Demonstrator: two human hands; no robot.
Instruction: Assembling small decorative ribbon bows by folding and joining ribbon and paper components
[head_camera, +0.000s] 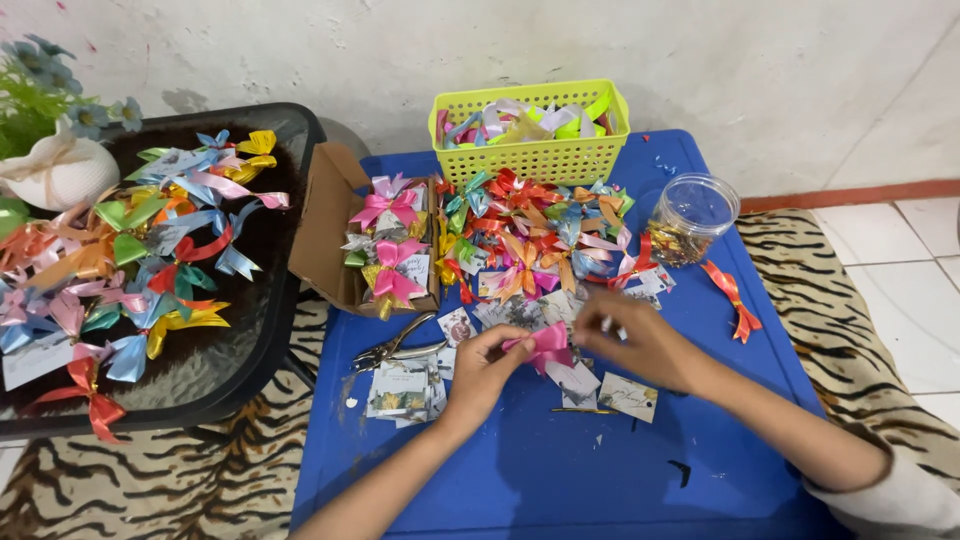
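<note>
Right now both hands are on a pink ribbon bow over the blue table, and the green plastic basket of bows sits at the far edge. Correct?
Not quite. The head view shows a yellow plastic basket, not a green one, at the far edge of the blue table. The rest holds: the left hand and the right hand are both on the pink ribbon bow.

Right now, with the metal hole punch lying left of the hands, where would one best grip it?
Probably by the two handles of the hole punch, coming from above. It lies flat on the blue table, handles spread toward the upper right, beside the card stack.
</note>
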